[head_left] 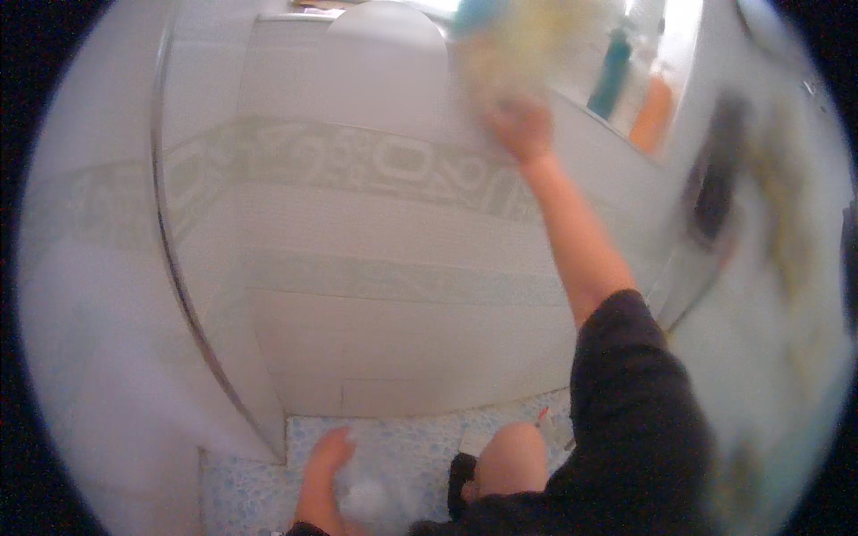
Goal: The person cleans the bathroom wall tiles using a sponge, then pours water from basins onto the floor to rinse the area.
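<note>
My right hand (523, 128), its arm in a dark sleeve, is raised against the tiled wall. It seems closed on a yellowish thing with a teal part (518, 45), too smeared by motion to name. Just right of it, on the window ledge, stand a teal bottle (611, 76) and an orange bottle (652, 112). Low down, my left hand (331, 451) hangs over the floor. Its fingers are too blurred to show whether they are apart or curled, and no held thing can be made out there.
White wall tiles (331, 348) carry green patterned bands. A metal-edged panel (183, 304) rises at left. Below, the pebble-patterned floor (402, 438) holds a black slipper (460, 482) beside my bare knee. A dark blurred object (718, 183) hangs at right.
</note>
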Demonstrator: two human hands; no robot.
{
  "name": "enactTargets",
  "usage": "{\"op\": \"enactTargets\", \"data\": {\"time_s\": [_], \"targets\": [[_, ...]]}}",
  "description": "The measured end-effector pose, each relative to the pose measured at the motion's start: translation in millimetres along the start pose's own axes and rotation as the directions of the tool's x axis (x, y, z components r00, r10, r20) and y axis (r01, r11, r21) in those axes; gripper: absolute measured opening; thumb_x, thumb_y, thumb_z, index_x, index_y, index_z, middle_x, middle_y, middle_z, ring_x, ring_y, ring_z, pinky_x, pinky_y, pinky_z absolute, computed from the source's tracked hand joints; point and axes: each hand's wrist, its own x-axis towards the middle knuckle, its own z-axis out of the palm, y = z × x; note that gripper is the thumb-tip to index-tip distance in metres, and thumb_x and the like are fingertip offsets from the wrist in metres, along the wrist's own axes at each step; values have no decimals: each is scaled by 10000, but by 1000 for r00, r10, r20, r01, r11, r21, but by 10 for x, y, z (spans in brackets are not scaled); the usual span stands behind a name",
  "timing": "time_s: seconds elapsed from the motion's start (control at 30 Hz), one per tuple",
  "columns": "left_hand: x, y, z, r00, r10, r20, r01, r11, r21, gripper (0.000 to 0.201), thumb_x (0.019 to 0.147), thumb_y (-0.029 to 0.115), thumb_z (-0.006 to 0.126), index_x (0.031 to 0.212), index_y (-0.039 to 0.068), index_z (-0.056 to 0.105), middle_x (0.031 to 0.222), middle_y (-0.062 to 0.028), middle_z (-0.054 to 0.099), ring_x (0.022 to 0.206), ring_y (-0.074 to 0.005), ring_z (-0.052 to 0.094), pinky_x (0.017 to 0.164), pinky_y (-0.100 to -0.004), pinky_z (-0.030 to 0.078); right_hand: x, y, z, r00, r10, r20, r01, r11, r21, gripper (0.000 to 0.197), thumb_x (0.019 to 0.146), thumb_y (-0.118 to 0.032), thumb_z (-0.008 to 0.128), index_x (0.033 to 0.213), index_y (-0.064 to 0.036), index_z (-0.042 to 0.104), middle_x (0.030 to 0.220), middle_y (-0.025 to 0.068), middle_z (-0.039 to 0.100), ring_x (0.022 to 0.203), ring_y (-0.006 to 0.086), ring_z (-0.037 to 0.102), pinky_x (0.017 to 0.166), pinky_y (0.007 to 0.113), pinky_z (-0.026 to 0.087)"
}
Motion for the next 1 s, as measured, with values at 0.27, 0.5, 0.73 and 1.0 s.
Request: {"op": "enactTargets", "data": {"time_s": [0.27, 0.5, 0.73, 1.0], "targets": [[-239, 54, 87, 997, 80, -7, -80, 996, -29, 535, 885, 312, 594, 1366, 100, 489, 1411, -170, 467, 1297, -355, 439, 1080, -444, 359, -380, -301, -111, 993, 121, 11, -121, 989, 86, 360, 728, -278, 734, 1041, -108, 677, 1091, 154, 598, 1046, 316, 586, 865, 416, 509], [-7, 339, 39, 981, -81, 177, 67, 994, 88, 605, 900, 390, 558, 1421, 118, 417, 1466, -155, 408, 1342, -344, 395, 1118, -452, 312, 236, -2138, 665, 996, 72, -49, -53, 949, 312, 294, 741, -336, 710, 995, -195, 664, 1079, 91, 580, 1011, 305, 552, 806, 469, 438], [368, -59, 625, 993, 34, 111, -42, 997, 68, 545, 901, 338, 577, 1381, 101, 472, 1428, -167, 452, 1314, -346, 425, 1093, -438, 346, -131, -1214, 354, 1000, -31, -2, 29, 935, 353, 336, 743, -331, 730, 1042, -197, 658, 1071, 80, 601, 1006, 295, 578, 886, 451, 449], [57, 96, 291, 993, 26, 117, -33, 998, 55, 551, 905, 364, 571, 1376, 95, 476, 1408, -173, 472, 1300, -351, 439, 1087, -439, 351, -913, 127, -644, 998, 38, 42, -31, 987, -157, 344, 785, -331, 708, 1061, -133, 654, 1151, 114, 597, 1050, 297, 556, 894, 445, 428]]}}
